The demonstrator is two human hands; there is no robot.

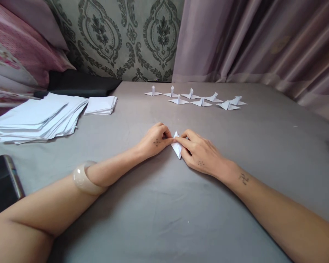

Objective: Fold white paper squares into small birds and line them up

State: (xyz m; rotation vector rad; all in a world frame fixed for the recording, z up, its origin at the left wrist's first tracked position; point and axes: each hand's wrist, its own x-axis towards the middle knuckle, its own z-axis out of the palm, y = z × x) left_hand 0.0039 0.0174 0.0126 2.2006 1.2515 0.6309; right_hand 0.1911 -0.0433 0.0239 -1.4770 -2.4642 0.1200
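- Left hand (157, 140): thumb and fingertips closed on the upper left edge of a small white diamond-shaped piece of folded paper (177, 149), which lies just right of the middle of the frame, its narrow point towards the bottom
- Right hand (199, 149): grasping the same piece from its right side, forefinger reaching over the upper part and thumb near the lower right edge; the exact contact under the fingers is hidden
- Handling, as a judgement: the piece should be very light, stiffer along its layered creases and soft at single-layer tips, easily crushed or torn but not very slippery; best held by the flat, layered middle or a folded edge, with a light pinch, sparing the thin points
- Beneath it, a smooth grey cloth-covered surface (164, 219) fills the lower frame
- Round the left forearm, a pale, glossy ring-shaped bangle (80, 178)
- Upper right of centre, eight white folded-paper figures with spread wings (202, 103) stand in a loose group
- Left side, a fanned stack of large white paper sheets (30, 114), and beside it a neater stack of smaller white paper (100, 105)
- Lower left edge, a black rectangular phone (1, 186), partly cut off
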